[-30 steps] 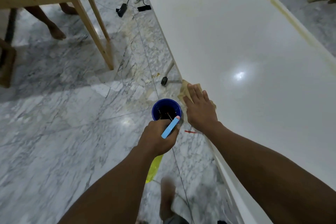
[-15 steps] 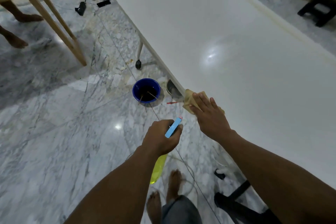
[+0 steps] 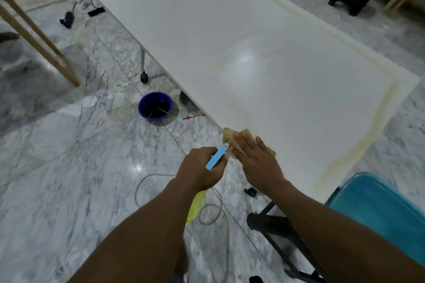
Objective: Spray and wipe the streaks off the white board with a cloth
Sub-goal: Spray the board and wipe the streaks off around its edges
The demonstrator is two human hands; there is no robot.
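Left grip [image 3: 200, 167] clasps spray bottle [image 3: 216, 158], right grip [image 3: 259, 163] flat on cloth [image 3: 230, 135], blue bucket [image 3: 140, 108] — dark liquid [image 3: 153, 104], perhaps.

cloth [image 3: 230, 136] on the board [image 3: 253, 53] at its near-left edge, under the right hand [image 3: 259, 163]; left hand [image 3: 200, 169] with the spray bottle [image 3: 216, 157] just left of it — bucket [image 3: 155, 105] on the floor [image 3: 69, 156] farther back, beside the board's left edge.

No legible text, label, brand mark, number or sign in view. Checked without result: spray bottle [image 3: 216, 158], cloth [image 3: 230, 136], white board [image 3: 253, 41], blue bucket [image 3: 141, 108]. Surfaces plain or too blurred to read.
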